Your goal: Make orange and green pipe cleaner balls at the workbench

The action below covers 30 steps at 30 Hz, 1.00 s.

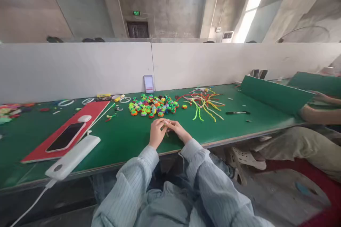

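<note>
My left hand [157, 133] and my right hand [179, 130] meet over the green table [125, 142], near its front edge. Their fingertips are pinched together around something small and pale that I cannot make out. Just beyond them lies a pile of small colourful fuzzy balls [153, 105], many with green on top. One orange and green ball [184, 106] sits apart, right of the pile. Farther right, fuzzy stems [204, 104] in red, yellow, green and white spread out loosely.
A red board [90, 111] at the left carries a phone [66, 136]; a white power bank [73, 158] with a cable overlaps its edge. A small screen [148, 83] leans on the white partition [106, 67]. A black pen [238, 112] and green divider [277, 95] are right, near another person's arm [319, 114].
</note>
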Each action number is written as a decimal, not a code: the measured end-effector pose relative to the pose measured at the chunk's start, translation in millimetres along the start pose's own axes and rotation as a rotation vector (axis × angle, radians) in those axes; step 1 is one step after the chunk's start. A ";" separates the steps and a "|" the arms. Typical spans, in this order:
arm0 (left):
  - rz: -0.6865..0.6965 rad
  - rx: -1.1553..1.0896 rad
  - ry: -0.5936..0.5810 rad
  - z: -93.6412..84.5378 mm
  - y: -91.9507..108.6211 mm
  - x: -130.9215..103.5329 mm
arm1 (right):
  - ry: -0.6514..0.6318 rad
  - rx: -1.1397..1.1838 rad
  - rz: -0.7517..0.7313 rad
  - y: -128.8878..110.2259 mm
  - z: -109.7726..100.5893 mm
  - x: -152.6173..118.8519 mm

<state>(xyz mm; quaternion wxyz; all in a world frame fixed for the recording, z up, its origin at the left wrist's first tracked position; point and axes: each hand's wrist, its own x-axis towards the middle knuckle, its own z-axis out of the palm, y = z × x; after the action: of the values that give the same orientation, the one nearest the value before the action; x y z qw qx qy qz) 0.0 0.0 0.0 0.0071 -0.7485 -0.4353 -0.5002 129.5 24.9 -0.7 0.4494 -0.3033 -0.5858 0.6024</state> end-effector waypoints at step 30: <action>-0.095 0.034 -0.019 5.6 -8.0 -0.9 | 0.042 0.020 0.011 -1.6 -2.0 1.0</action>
<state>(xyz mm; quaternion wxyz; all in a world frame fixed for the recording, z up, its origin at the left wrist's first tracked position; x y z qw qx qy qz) -1.2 6.9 -6.9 -0.0081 -0.7317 -0.4786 -0.4854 131.2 26.6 0.8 0.4612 -0.3147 -0.5686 0.6041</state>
